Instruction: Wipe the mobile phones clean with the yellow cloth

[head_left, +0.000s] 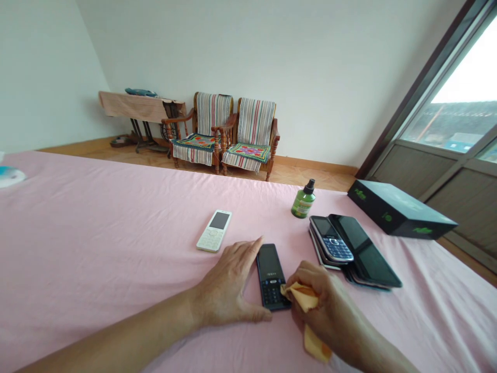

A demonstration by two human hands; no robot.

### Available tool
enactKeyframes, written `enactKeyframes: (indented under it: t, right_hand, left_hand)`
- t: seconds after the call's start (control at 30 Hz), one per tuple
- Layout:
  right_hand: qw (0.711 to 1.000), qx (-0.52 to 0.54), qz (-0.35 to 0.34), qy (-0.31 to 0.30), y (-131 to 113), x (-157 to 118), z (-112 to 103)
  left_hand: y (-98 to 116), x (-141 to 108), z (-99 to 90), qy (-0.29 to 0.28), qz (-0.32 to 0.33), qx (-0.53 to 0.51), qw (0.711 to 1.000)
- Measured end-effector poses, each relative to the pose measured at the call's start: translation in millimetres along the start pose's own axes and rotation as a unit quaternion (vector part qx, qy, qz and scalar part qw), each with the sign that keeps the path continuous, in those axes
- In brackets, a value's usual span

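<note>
A black keypad mobile phone [271, 267] lies face up on the pink cloth, its screen end pointing away from me. My left hand [227, 282] braces it from the left, with the index finger at its top corner and the thumb along the bottom edge. Bunched in the closed fingers of my right hand [332, 298] is a yellow-orange wiping cloth [306, 299]. That cloth touches the right side of the phone's keypad, and its loose end hangs below my palm. A white keypad phone [214, 231] rests beyond my left hand.
Right of the phone are a stacked blue keypad phone [332, 239] and dark tablets [367, 254]. Behind them stand a green spray bottle [303, 201] and a black box [399, 210]. Pink cloth [97, 233] covers the surface. Two wooden chairs [252, 132] stand by the wall.
</note>
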State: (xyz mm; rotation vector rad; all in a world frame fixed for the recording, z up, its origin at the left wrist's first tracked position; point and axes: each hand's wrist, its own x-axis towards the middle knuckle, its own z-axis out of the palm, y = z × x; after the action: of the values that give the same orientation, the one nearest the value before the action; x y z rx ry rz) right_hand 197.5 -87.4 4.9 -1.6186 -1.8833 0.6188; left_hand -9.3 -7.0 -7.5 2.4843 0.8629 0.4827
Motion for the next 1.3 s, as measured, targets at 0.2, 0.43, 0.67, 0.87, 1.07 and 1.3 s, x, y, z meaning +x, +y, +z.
enactKeyframes:
  t: [0.2, 0.43, 0.67, 0.87, 1.07, 1.3]
  right_hand:
    - [0.999, -0.019, -0.033, 0.003, -4.8, 1.1, 4.4]
    - [0.999, -0.028, -0.043, 0.009, -5.6, 1.7, 11.9]
    - [0.998, -0.024, -0.058, 0.010, -12.9, 5.3, 18.3]
    - [0.997, -0.025, -0.067, -0.002, -19.2, 6.9, 23.0]
    - [0.996, 0.034, -0.083, -0.014, -21.9, 7.6, 15.4]
    - [0.998, 0.049, 0.017, 0.019, -6.0, 4.4, -10.2]
  left_hand:
    - [-0.4, 0.0, -0.2, -0.003, -0.001, 0.001, 1.000]
    - [1.7, 0.6, -1.5, -0.007, -0.008, 0.001, 1.000]
    - [1.6, 0.5, -0.4, 0.001, -0.006, -0.006, 1.000]
    - [2.0, 0.3, -0.4, 0.012, 0.009, -0.025, 1.000]
    - [1.5, 0.2, 0.6, 0.015, 0.009, -0.024, 1.000]
    - [3.1, 0.8, -1.1, 0.012, -0.006, -0.007, 1.000]
